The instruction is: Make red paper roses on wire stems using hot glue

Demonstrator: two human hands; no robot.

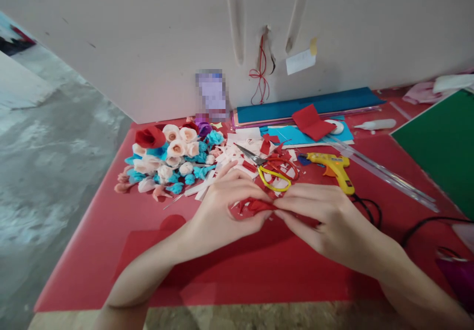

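At the far left of the red-covered table (89, 266), a heap of crepe-paper flowers (177, 148) in white, peach, blue, red and purple is piled. Nearer, a flat, dark red paper-like piece (140, 241) is partly covered by the left forearm.

To its right, the left hand (218, 204) is arched, with an open hollow left between its curved forefinger and thumb; their tips are brought close together on a small, twisted red crepe-paper piece (259, 205). This piece is held above the table, between the two hands, its long axis running roughly left to right. Its looser left end is framed by the left hand's hollow, and its narrow right end is met by the fingertips of both hands, which are almost touching there. Neither hand is clearly nearer to that end. What is done by the fingers underneath cannot be told.

Just beyond the hands, scissors with one yellow and one red handle loop (274, 177) are laid on white and red paper scraps (244, 133), the blades pointed left and far.

On the right, the right hand (326, 206) is narrowed to a pinch, thumb and fingertips closed on the piece's right end. Beyond it, a yellow glue gun with an orange trigger (333, 165) is laid, its nozzle turned left. Farther right, a green board (440, 147) is seen.
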